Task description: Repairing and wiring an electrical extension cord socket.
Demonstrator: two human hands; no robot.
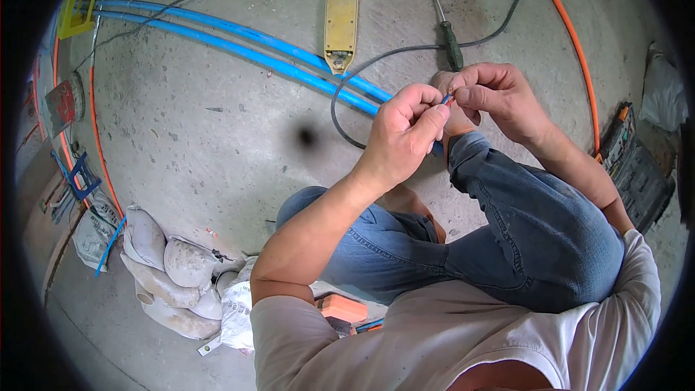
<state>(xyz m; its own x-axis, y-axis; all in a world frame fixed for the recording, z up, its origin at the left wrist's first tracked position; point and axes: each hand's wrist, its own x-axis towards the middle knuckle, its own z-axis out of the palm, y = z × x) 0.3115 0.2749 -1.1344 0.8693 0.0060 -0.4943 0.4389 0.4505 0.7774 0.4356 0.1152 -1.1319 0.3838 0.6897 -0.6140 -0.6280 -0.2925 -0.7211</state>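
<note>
My left hand (405, 130) and my right hand (499, 98) meet above my foot, both closed in a pinch. Between their fingertips is a small blue-and-red piece (447, 100), thin like wire ends; the fingers cover most of it, so its exact kind is unclear. Just beyond the hands, a screwdriver (450, 43) with a dark green handle lies on the concrete, its shaft pointing away from me. To its left lies a long yellow tool casing (341, 25) with screws along it; its narrow near end reaches the blue pipes (239, 42).
A dark cable (394, 51) loops around the screwdriver. An orange pipe (579, 51) curves along the right, near an open black tool case (641, 181). Filled sacks (174, 268) are heaped at lower left, and an orange block (344, 308) sits beside me. A yellow frame (78, 3) stands far left.
</note>
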